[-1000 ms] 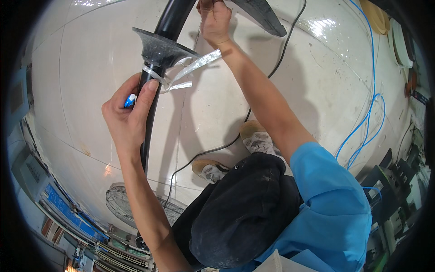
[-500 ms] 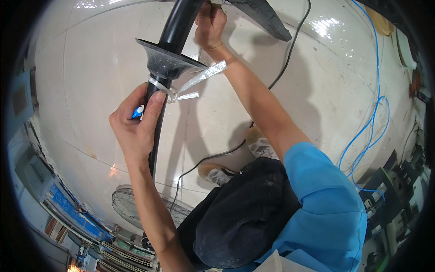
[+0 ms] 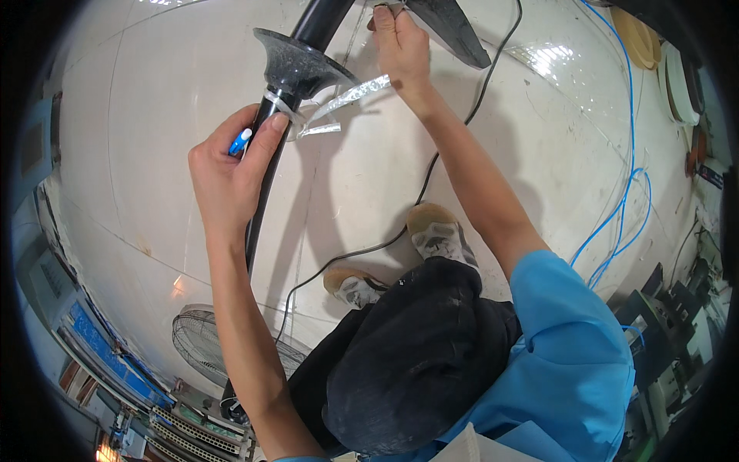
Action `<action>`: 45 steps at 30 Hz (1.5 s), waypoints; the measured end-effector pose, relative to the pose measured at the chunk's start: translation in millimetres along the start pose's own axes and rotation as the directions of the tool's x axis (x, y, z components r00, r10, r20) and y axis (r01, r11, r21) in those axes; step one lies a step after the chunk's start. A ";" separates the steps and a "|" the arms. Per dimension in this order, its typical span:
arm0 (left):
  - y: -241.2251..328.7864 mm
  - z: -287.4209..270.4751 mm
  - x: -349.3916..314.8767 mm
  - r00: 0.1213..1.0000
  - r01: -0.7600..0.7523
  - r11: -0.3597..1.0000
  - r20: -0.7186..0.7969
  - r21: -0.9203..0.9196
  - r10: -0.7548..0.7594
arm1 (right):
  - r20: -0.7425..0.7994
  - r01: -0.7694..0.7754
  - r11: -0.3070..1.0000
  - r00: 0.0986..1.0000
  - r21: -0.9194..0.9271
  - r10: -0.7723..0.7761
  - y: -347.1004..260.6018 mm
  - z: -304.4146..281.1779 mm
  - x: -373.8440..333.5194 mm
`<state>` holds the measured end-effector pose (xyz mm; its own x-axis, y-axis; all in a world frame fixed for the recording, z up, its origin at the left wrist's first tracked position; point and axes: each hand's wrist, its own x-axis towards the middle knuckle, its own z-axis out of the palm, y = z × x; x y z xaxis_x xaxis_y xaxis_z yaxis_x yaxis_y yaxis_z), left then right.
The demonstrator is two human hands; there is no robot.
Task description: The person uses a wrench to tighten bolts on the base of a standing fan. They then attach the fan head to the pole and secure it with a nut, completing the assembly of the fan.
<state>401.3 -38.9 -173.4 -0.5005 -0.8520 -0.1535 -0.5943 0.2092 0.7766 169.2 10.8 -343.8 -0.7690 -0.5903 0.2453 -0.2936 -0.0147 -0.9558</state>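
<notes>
The floor (image 3: 162, 177) here is pale, glossy tile, crossed by thin dark seams and marked with scuffs and a brownish stain at the left; bright glare sits on it near the top right. A black cable (image 3: 369, 249) lies across it in a long bend, passing just beside two tan-and-white shoes (image 3: 439, 237) planted on the tile. Over on the right, well apart from that, a thin blue cord (image 3: 632, 115) trails down the floor into loose loops.
</notes>
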 end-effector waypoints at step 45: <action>1.2 -3.1 2.1 0.999 0.011 0.999 0.034 0.036 -0.012 | 0.245 -0.018 0.777 0.944 -0.629 0.219 -76.0 -51.5 26.6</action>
<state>401.5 -41.8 -170.9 -0.5148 -0.8375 -0.1835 -0.6216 0.2171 0.7527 141.9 37.7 -256.2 -0.6517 -0.7583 -0.0177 -0.5720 0.5067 -0.6451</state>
